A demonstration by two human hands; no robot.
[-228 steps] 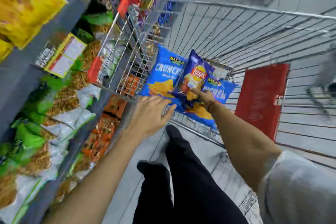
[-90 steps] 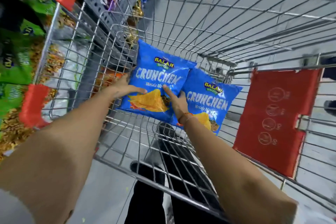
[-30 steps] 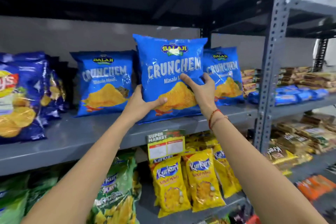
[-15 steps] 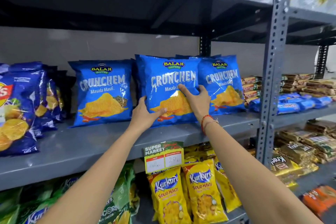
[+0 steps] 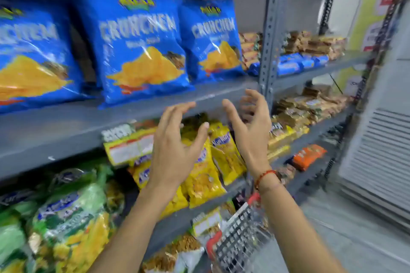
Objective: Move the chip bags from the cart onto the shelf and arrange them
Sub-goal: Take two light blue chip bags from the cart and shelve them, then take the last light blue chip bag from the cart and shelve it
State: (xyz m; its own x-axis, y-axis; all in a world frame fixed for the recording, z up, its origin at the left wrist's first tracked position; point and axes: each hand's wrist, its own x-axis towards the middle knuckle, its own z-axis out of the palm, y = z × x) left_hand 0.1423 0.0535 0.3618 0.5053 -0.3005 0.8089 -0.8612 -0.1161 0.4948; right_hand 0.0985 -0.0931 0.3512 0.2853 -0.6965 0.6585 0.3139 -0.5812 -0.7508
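Here both hands' grips, left hand [image 5: 175, 150] and right hand [image 5: 250, 131], spread empty below CRUNCHEM bags [image 5: 142, 44]

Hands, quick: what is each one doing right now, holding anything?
Left hand: open, fingers spread, holding nothing, in front of the shelf edge.
Right hand: open, fingers curled loosely, holding nothing.

Grey metal shelf [image 5: 66, 126], three blue chip bags [image 5: 139, 44] standing upright on it
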